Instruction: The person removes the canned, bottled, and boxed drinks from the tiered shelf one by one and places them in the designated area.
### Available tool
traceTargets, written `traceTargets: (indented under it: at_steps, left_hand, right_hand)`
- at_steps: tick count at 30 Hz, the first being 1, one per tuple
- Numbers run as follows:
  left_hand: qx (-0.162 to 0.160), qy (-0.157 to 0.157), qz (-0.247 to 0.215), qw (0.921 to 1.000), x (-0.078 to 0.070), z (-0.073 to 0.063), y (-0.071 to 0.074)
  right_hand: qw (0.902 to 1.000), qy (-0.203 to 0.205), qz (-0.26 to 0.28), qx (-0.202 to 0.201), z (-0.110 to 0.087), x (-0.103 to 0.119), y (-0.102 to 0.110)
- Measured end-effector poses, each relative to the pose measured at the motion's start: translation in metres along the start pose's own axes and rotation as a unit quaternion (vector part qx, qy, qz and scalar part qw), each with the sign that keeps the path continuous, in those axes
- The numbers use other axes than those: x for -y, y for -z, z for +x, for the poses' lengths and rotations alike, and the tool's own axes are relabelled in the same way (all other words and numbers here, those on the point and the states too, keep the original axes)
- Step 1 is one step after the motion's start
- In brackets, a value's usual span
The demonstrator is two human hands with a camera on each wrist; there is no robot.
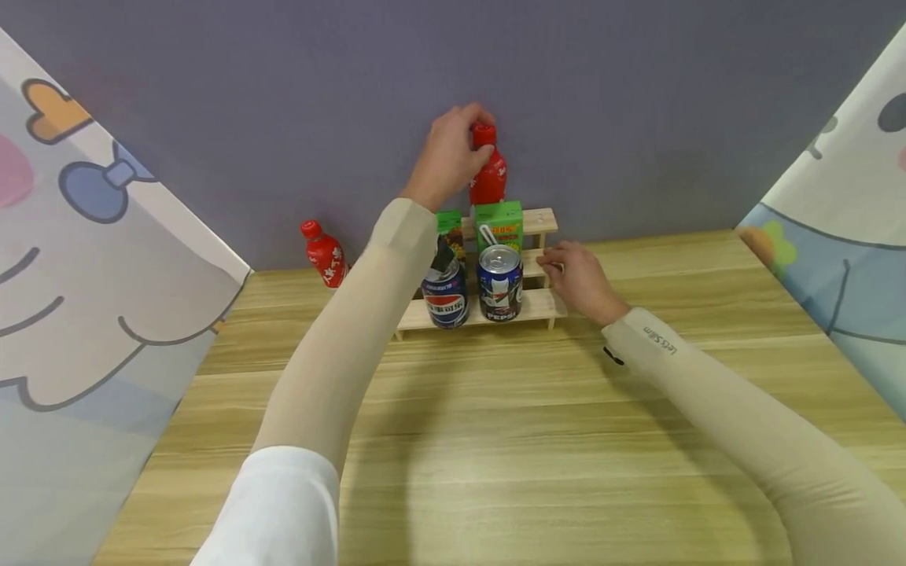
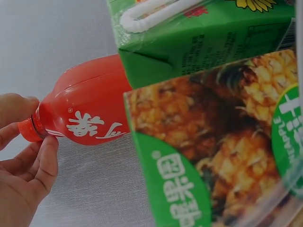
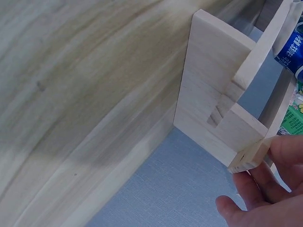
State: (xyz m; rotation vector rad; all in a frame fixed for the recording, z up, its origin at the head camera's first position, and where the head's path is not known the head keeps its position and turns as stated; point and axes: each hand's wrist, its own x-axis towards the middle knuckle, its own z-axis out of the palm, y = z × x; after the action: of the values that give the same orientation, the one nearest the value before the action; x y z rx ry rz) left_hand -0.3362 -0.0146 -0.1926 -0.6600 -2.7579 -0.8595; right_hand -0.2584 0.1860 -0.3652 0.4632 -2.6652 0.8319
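Note:
My left hand [image 1: 449, 153] pinches the neck of a red plastic bottle [image 1: 488, 182] just under its cap. The bottle is upright at the back of a tiered wooden rack [image 1: 543, 305]; green juice cartons [image 1: 499, 217] hide its base. In the left wrist view, thumb and fingers close round the neck beside the red cap [image 2: 29, 130], and a pineapple carton [image 2: 182, 123] fills the foreground. With my right hand [image 1: 582, 279] I grip the right end of a rack shelf [image 3: 248, 158], thumb on one side and fingers on the other.
On the lowest tier are two Pepsi cans [image 1: 500, 295], the left one partly behind my left forearm. Another red bottle [image 1: 327, 259] stands at the table's back left. A grey wall [image 1: 637, 118] rises behind the rack, with cartoon-printed panels [image 1: 835, 204] at both sides.

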Motion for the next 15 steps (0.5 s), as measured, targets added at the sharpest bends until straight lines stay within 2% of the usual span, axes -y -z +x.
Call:
traceTargets:
  at_steps: [8, 15]
  left_hand:
    - [-0.018, 0.010, -0.004, 0.9998, 0.004, -0.001, 0.001]
    - [-0.058, -0.016, 0.014, 0.9981, 0.010, -0.010, 0.005]
  right_hand:
    - [1.0000, 0.006, 0.005, 0.000, 0.001, 0.005, 0.000]
    - [1.0000, 0.006, 0.006, -0.002, 0.000, 0.008, -0.002]
